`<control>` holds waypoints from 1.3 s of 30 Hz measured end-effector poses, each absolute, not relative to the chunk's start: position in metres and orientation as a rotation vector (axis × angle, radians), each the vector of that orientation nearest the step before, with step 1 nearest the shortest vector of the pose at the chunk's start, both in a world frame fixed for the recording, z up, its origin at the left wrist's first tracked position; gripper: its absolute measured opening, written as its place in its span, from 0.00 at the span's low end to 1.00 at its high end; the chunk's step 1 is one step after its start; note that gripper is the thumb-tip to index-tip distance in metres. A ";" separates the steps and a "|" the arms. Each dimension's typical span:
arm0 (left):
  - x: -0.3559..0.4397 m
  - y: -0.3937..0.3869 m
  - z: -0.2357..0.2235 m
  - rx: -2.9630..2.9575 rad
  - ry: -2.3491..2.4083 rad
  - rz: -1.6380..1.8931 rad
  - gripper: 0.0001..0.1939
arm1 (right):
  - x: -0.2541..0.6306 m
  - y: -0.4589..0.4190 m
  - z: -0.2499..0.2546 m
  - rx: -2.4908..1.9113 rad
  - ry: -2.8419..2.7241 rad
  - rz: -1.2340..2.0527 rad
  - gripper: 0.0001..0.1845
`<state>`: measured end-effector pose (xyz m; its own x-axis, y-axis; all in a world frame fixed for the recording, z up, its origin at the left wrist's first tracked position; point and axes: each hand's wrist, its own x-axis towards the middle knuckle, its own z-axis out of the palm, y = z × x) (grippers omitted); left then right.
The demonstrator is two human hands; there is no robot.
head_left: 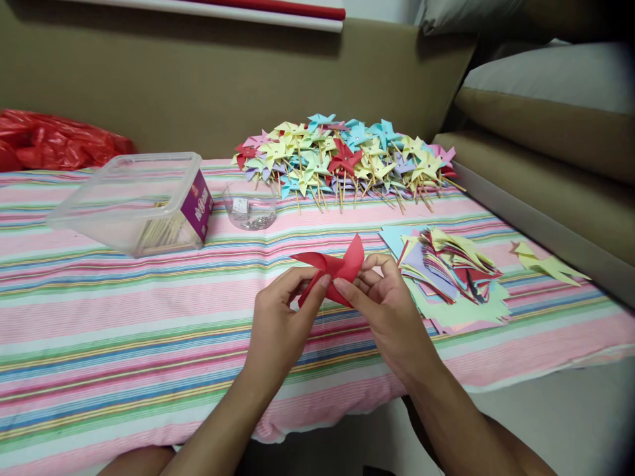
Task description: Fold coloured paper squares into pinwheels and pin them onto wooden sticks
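A red paper pinwheel (337, 266), its corners curled inward, is held in the air above the striped cloth. My left hand (288, 301) pinches its left side between thumb and fingers. On the other side my right hand (380, 287) grips the paper, its thumb pressed near the middle and its fingers behind. No stick shows on this pinwheel. Just right of my right hand lies a pile of cut coloured paper sheets (441, 264), several of them folded over. The fingertips behind the red paper are partly hidden.
Finished pinwheels on sticks (342, 158) are heaped at the back. A clear plastic tub (124, 192) with thin wooden sticks stands left, beside a small clear container (251, 208) of tiny metal pieces. Yellow paper scraps (548, 264) lie right, near stacked cushions (540, 125). A red plastic bag (59, 142) sits far left.
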<state>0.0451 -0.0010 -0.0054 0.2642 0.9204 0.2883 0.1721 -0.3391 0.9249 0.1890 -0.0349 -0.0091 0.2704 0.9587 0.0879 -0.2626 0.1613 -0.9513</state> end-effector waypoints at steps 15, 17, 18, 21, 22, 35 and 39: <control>0.046 -0.001 -0.005 1.760 0.963 1.146 0.07 | 0.190 -0.036 -0.009 -0.978 -0.916 1.208 0.11; 0.045 -0.001 -0.006 1.779 0.965 1.152 0.07 | 0.190 -0.037 -0.009 -0.968 -0.901 1.216 0.11; 0.045 -0.001 -0.006 1.783 0.962 1.154 0.06 | 0.190 -0.037 -0.009 -0.964 -0.897 1.217 0.10; 0.046 -0.002 -0.006 1.769 0.942 1.169 0.04 | 0.190 -0.037 -0.010 -0.966 -0.885 1.209 0.10; 0.047 -0.002 -0.006 1.760 0.935 1.175 0.04 | 0.190 -0.037 -0.011 -0.971 -0.881 1.205 0.09; 0.049 -0.005 -0.006 1.757 0.937 1.151 0.02 | 0.189 -0.036 -0.015 -1.007 -0.876 1.147 0.07; 0.051 -0.004 -0.005 1.745 0.912 1.145 0.04 | 0.189 -0.035 -0.015 -1.020 -0.888 1.116 0.08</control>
<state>0.0509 -0.0043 -0.0048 0.3184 0.8883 0.3310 0.1239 -0.3852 0.9145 0.1890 -0.0354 -0.0155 0.2181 0.9740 0.0606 -0.2779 0.1215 -0.9529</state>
